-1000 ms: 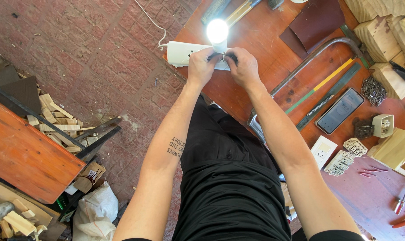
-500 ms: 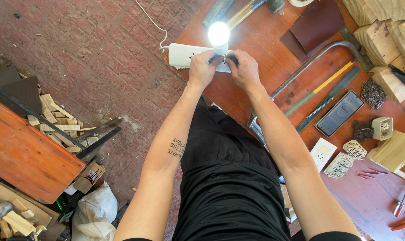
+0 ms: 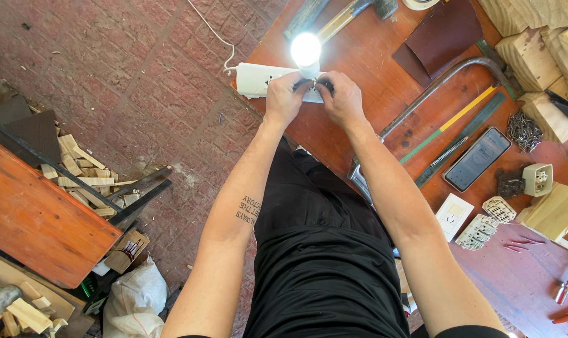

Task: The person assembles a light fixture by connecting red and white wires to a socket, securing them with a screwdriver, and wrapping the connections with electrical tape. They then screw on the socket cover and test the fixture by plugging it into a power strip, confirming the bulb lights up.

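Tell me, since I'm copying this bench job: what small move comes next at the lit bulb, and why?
Probably keep both hands steady and finish seating the dark part: the left hand and right hand pinch it against the white power strip below the glowing bulb.

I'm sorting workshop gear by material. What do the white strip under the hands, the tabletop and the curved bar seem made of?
Strip: likely plastic, smooth matte white, moulded corners. Tabletop: wood, reddish-brown varnish or paint, scuffed. Curved bar: probably steel, dull grey, bent like a tube. Both hands, left and right, rest on the strip.
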